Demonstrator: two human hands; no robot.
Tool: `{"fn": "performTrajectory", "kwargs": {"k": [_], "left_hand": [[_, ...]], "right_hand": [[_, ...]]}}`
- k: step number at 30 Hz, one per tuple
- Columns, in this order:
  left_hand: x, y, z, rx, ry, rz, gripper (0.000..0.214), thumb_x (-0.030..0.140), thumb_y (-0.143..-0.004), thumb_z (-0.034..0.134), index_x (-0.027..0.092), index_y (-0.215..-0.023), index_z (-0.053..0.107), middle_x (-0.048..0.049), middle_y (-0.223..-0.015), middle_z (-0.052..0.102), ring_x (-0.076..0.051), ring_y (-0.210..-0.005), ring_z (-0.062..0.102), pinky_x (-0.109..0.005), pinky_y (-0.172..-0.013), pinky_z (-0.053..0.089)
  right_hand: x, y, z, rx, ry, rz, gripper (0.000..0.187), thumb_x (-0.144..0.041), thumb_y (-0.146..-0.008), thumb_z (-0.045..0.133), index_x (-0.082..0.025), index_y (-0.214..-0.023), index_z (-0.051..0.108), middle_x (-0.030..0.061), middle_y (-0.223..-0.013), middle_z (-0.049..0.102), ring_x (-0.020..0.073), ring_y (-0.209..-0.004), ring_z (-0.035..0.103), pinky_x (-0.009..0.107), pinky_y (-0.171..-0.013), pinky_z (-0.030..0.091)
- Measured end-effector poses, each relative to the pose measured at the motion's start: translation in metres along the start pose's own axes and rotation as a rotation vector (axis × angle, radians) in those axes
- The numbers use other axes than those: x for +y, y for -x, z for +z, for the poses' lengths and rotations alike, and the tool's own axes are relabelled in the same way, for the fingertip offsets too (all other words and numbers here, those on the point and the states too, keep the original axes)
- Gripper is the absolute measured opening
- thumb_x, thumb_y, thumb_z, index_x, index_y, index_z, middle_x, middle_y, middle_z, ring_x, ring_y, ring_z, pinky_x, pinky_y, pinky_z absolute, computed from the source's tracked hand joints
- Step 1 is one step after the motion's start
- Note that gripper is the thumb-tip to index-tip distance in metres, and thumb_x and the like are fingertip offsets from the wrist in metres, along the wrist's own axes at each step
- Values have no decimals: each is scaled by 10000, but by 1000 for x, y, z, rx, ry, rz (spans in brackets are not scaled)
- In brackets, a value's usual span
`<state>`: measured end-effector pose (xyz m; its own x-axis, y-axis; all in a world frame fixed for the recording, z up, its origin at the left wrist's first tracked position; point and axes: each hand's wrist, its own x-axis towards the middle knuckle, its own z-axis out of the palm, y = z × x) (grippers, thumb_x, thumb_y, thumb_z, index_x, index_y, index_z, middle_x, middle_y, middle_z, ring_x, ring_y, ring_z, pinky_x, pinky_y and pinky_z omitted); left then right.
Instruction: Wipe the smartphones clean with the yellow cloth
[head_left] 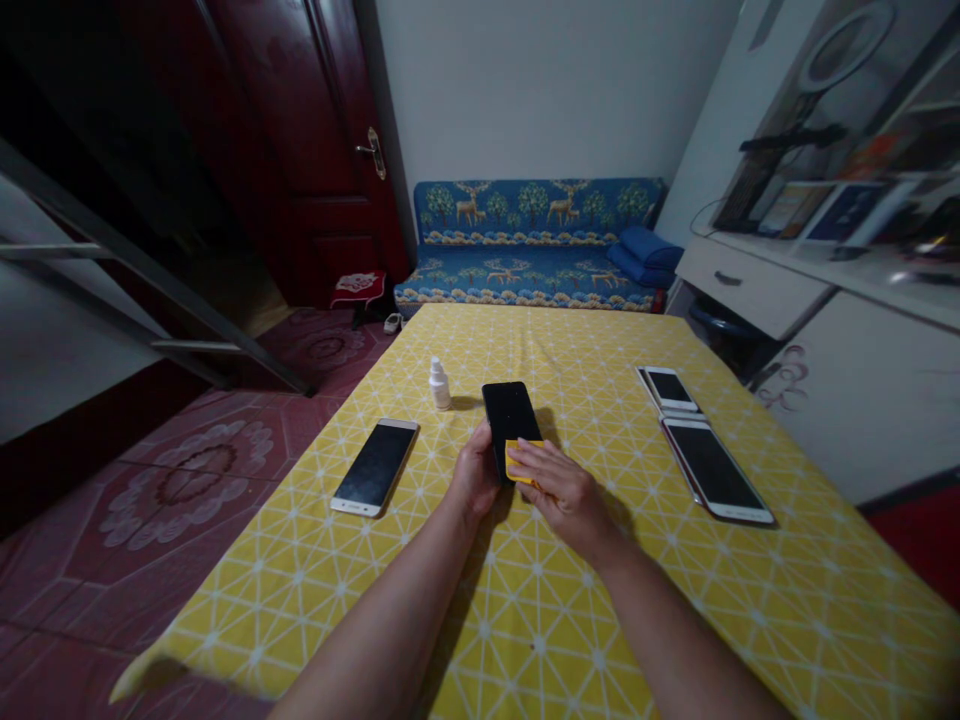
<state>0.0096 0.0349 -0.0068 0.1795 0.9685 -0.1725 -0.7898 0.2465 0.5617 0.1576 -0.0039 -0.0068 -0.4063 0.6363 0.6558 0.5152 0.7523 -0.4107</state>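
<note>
In the middle of the head view, a black smartphone (511,408) is tilted up above the table, small specks showing on its dark screen. My left hand (477,470) grips it along the left side and lower edge. Pressed flat on the lower part of the screen is a yellow cloth (514,462), held under the fingers of my right hand (559,488). A white spray bottle (439,386) stands upright just left of the phone. Nearer my left forearm lies a white-framed smartphone (376,468) with its dark screen up.
On the table's right side lie a small white phone (670,387) and a larger white phone (716,468), each overlapping something beneath. A yellow patterned tablecloth (540,620) covers the table. Beyond are a blue sofa (517,270), a red stool (358,288) and a white cabinet (862,390).
</note>
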Motion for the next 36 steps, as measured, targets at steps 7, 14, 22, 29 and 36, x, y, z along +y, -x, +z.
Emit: {"fn": "performTrajectory", "kwargs": {"k": [7, 14, 22, 29, 36], "left_hand": [[-5, 8, 2, -172, -125, -77, 381, 320, -806, 670, 127, -1135, 664, -100, -1012, 722, -222, -889, 664, -323, -839, 476], [-8, 14, 8, -314, -222, -124, 393, 340, -763, 730, 147, -1104, 694, -102, -1038, 726, -232, -927, 667, -299, -810, 478], [-9, 14, 7, -339, -206, -144, 351, 337, -746, 743, 150, -1041, 707, -98, -980, 727, -237, -908, 659, -299, -797, 470], [-14, 10, 1, -243, -151, -146, 248, 285, -750, 746, 134, -944, 708, -69, -885, 710, -185, -807, 634, -278, -757, 440], [-15, 11, 2, -301, -181, -184, 322, 321, -753, 752, 128, -1006, 706, -93, -977, 713, -188, -841, 641, -267, -762, 449]], "right_hand": [[10, -1, -1, 166, 16, 124, 290, -207, -938, 537, -279, -1182, 676, 37, -1248, 674, 213, -1237, 581, 499, -1082, 450], [20, -3, -9, 317, 80, 219, 307, -212, -953, 488, -214, -1199, 673, 91, -1279, 651, 219, -1272, 550, 466, -1071, 467], [22, -2, -7, 227, 171, 297, 419, -258, -982, 418, -259, -1393, 501, 70, -1456, 495, 245, -1403, 386, 566, -1138, 333], [2, -10, -1, 63, 97, 141, 427, -231, -986, 407, -284, -1402, 488, 57, -1437, 517, 244, -1401, 388, 568, -1159, 290], [10, -9, -3, 77, 106, 178, 440, -218, -990, 380, -280, -1417, 469, 43, -1479, 470, 225, -1428, 340, 545, -1167, 286]]}}
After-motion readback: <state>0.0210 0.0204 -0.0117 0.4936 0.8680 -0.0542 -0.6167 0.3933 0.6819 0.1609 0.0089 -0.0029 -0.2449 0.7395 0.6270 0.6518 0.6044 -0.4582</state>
